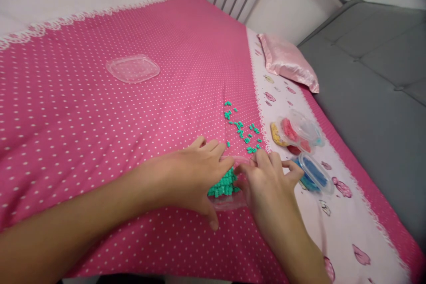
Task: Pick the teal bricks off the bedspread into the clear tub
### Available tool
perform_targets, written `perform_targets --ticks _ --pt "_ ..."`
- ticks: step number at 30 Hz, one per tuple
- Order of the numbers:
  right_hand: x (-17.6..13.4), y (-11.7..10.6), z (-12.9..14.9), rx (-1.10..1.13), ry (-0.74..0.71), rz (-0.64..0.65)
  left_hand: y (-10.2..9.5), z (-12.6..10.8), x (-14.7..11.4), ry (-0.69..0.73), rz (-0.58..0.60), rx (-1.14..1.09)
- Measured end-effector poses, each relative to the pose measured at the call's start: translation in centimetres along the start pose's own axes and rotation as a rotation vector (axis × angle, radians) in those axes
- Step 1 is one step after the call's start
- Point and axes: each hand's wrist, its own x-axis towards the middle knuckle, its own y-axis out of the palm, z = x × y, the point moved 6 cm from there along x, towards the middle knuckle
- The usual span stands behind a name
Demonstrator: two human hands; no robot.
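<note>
A clear plastic container filled with small green toy bricks sits on the bed in front of me. My left hand spans its left side, fingers over the far edge and thumb at the near edge. At the container's right end is my right hand, fingers curled in over the rim beside the bricks. Whether a brick is between those fingertips is hidden. Several loose green bricks lie scattered on the sheet just beyond both hands.
A clear lid lies on the pink dotted sheet at the far left. To the right stand lidded containers of blue pieces and of red pieces, with yellow pieces beside. A pink pillow rests near the grey headboard.
</note>
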Motion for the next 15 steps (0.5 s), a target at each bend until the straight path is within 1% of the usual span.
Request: perform_targets --ticks 3,7,15 --pt "-0.12 -0.42 0.00 -0.015 0.023 0.028 0.00 0.03 0.05 0.000 0.006 -0.003" --pt "-0.17 -0.26 0.30 -0.063 0.020 0.058 0.01 -0.11 0.11 0.013 -0.004 -0.005" --pt "0.07 -0.30 0.27 -0.039 0.025 0.058 -0.07 -0.16 0.08 0.025 -0.021 -0.011"
